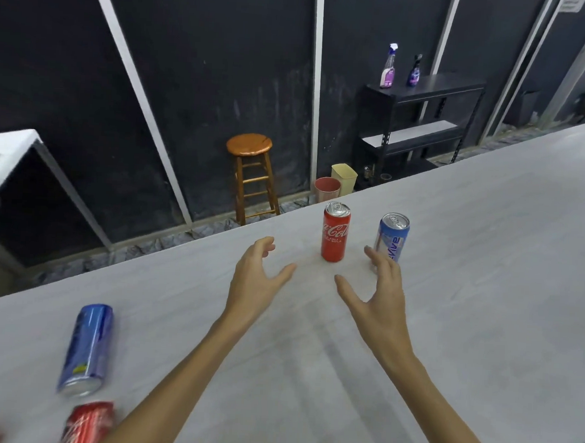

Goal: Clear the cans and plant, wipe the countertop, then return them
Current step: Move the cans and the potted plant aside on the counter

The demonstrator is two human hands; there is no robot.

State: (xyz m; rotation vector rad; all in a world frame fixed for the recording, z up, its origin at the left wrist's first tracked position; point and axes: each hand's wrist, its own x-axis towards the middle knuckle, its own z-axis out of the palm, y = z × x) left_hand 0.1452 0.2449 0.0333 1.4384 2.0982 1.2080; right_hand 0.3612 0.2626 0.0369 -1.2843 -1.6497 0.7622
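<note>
A red can [87,424] and a blue can [86,349] stand at the near left of the pale grey countertop [483,299]. Farther on, the left hand [257,277] and right hand [380,293] hover spread and empty before an upright red cola can [335,237] and a blue-white can [392,238]. Beyond the edge stand a wooden stool [251,171], two bins [335,186] and dark shelving [421,123] against a black wall.

red can [335,235] Coca-Cola, blue-white can [392,238] "evive" (partly hidden)

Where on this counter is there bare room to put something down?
The countertop is bare across its whole right side, from the light blue can outward. Another bare patch lies between the dark blue can and the left hand. It is crowded at the near left corner, around the red cans, and around the upright red can beside the right hand.
</note>
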